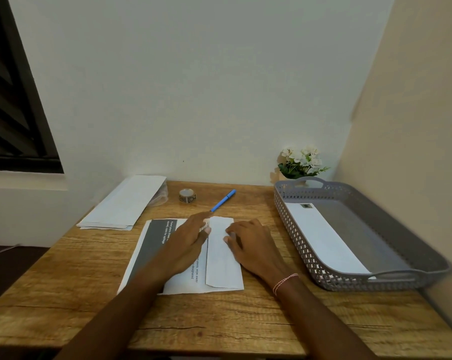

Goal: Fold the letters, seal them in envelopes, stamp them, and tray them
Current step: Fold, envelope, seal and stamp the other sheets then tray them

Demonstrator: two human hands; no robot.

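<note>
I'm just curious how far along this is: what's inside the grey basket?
One white envelope lies flat in the basket, with a stamp at its far corner. Beside it the basket is bare. Anything beneath the envelope is covered.

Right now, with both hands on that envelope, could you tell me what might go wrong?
1. The envelope lies on loose printed sheets, not on the bare table; under the pressing left hand and right hand it may slide and skew.
2. The blue pen lies just beyond the left fingertips; a forward sweep might knock it.
3. The tray sits to the right; lifting the envelope across may drag a sheet along.
</note>
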